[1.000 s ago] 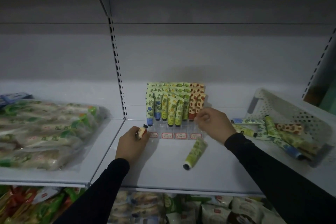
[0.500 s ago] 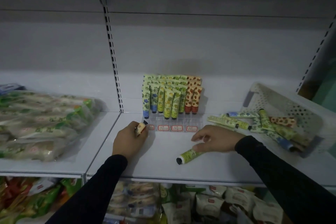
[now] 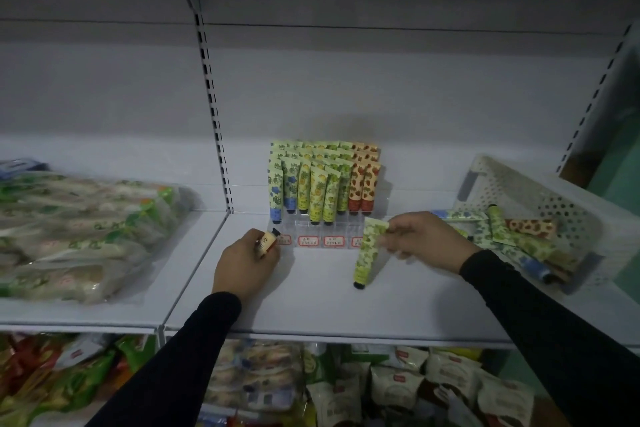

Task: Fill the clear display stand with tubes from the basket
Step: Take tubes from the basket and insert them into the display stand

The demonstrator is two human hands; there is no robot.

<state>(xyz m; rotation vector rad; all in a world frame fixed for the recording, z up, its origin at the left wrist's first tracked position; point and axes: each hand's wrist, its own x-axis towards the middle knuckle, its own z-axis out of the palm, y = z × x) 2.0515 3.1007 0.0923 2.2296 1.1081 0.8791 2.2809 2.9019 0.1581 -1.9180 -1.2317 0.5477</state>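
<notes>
The fingers of the right hand (image 3: 420,240) pinched the flat crimped end of a green patterned tube (image 3: 367,251), which hung nearly upright, slightly tilted, with its black cap just at the white shelf (image 3: 311,302), in front of the right end of the clear display stand (image 3: 317,229). The left hand (image 3: 244,262) was curled around a cream tube (image 3: 267,242), whose black cap poked out beyond the knuckles toward the stand's left front corner. The stand stood against the back wall, already holding rows of upright tubes: blue-flowered on the left, yellow and green in the middle, orange at the right, with red-bordered labels along its front. To the right, the white perforated basket (image 3: 540,198) lay tipped on the shelf, loose tubes (image 3: 512,236) spilling from it. At the left lay bagged packets (image 3: 76,236), and snack packs (image 3: 398,388) filled the shelf below.
</notes>
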